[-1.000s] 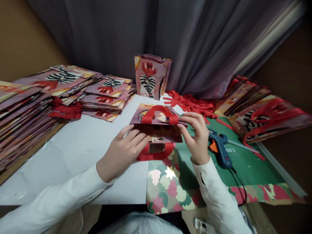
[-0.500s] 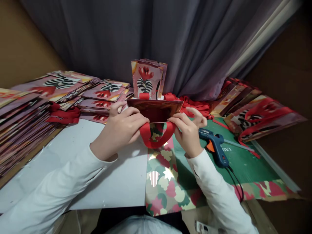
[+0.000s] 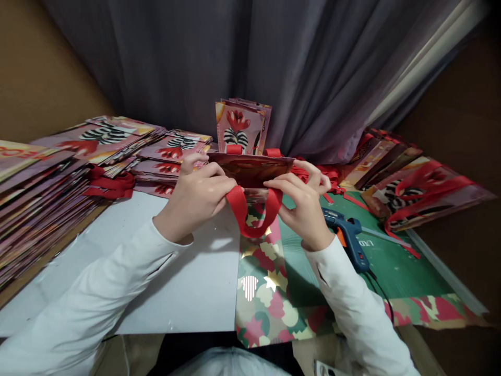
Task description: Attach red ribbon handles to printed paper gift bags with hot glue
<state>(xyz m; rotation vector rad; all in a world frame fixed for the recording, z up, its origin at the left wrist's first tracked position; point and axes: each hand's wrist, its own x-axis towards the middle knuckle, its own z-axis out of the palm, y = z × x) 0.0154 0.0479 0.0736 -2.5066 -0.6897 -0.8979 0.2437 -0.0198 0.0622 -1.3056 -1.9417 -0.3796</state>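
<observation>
A paper gift bag [image 3: 254, 168] is held mouth toward me, its dark red inside showing. My left hand [image 3: 205, 193] grips the near rim at the left, fingers pressed where one end of the red ribbon handle [image 3: 254, 230] meets the bag. At the right, my right hand [image 3: 303, 201] pinches the same rim by the handle's other end. The ribbon loops down between both hands. Red tabs of a second handle show at the far rim. The bag's lower part and my thumb tips are hidden.
A blue glue gun [image 3: 350, 237] lies right on the green board [image 3: 399, 271]. Flat bag stacks [image 3: 43, 209] stand left. Upright bags [image 3: 242, 125] are behind. Finished bags with ribbons [image 3: 426, 193] lean at the right, near a red ribbon pile [image 3: 326, 175].
The near rim has risen slightly and my right fingers have shifted a little along it, leaving more of the ribbon's right end in sight. The whole view has shifted slightly.
</observation>
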